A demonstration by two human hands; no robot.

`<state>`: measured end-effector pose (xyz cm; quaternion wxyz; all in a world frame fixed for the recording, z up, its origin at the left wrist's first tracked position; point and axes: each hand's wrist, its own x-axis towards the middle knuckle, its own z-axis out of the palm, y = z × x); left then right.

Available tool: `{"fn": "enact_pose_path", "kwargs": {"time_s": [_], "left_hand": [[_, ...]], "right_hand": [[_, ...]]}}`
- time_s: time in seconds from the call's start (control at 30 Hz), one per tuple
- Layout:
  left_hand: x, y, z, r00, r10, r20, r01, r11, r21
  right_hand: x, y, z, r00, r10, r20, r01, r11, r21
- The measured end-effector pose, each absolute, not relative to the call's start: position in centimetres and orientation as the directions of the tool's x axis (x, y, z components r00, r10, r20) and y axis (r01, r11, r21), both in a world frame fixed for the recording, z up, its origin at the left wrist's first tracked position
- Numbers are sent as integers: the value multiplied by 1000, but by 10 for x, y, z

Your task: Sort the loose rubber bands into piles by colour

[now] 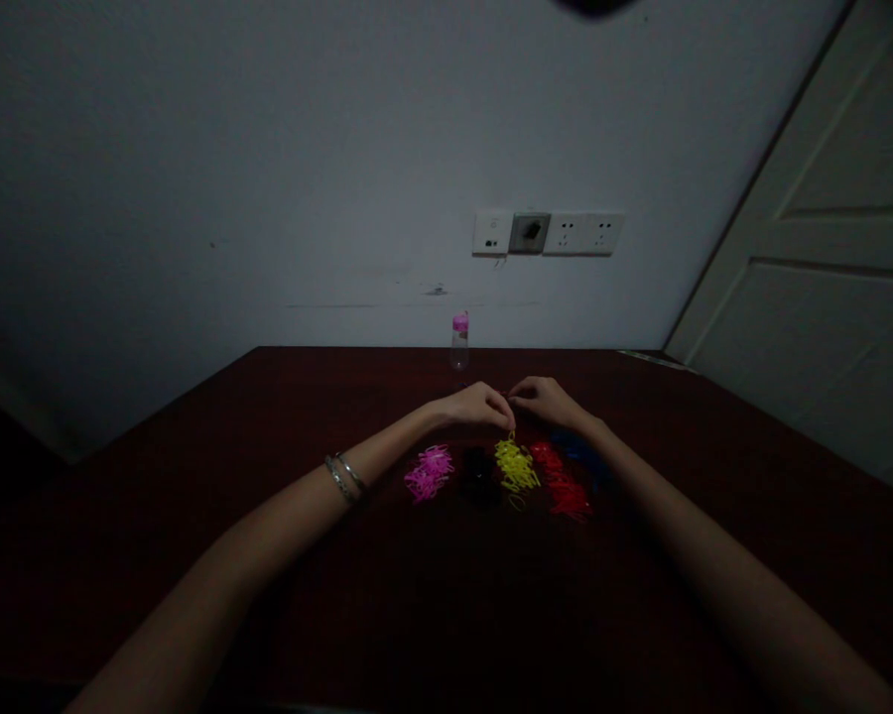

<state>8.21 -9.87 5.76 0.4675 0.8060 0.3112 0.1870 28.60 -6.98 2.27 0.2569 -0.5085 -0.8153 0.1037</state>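
Five small piles lie side by side on the dark table: pink rubber bands [430,473], black rubber bands [479,474], yellow rubber bands [517,466], red rubber bands [561,483] and blue rubber bands [578,448]. My left hand [480,406] is above the far end of the yellow pile, its fingertips closed on a yellow band there. Close beside it, my right hand [549,401] is pinched, fingertips facing the left ones. Whatever is in that pinch is too small and dark to make out. My right forearm partly hides the blue pile.
Behind my hands a clear bottle with a pink cap [459,342] stands upright near the wall. Wall sockets [549,234] with a dark plug are above the dark red table [327,397]. A pale panelled door [826,238] is at the right. The room is dim.
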Motion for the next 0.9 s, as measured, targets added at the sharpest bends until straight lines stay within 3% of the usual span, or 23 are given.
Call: {"fn": "enact_pose_path", "kwargs": {"time_s": [0.17, 0.3, 0.5, 0.67, 0.9], "left_hand": [[84, -107, 54, 812, 576, -94, 353, -356, 865], [78, -100, 53, 764, 642, -62, 336, -313, 888], [45, -67, 35, 480, 877, -14, 347, -176, 921], [15, -43, 14, 179, 983, 26, 245, -71, 967], [11, -40, 4, 179, 979, 98, 251, -142, 958]], "right_hand": [[285, -72, 24, -361, 870, 334, 765, 482, -428], [284, -74, 24, -380, 865, 328, 769, 493, -407], [281, -70, 16, -408, 851, 332, 769, 516, -378], [271, -67, 8, -413, 840, 353, 715, 539, -445], [260, -68, 8, -439, 843, 311, 732, 536, -420]]}}
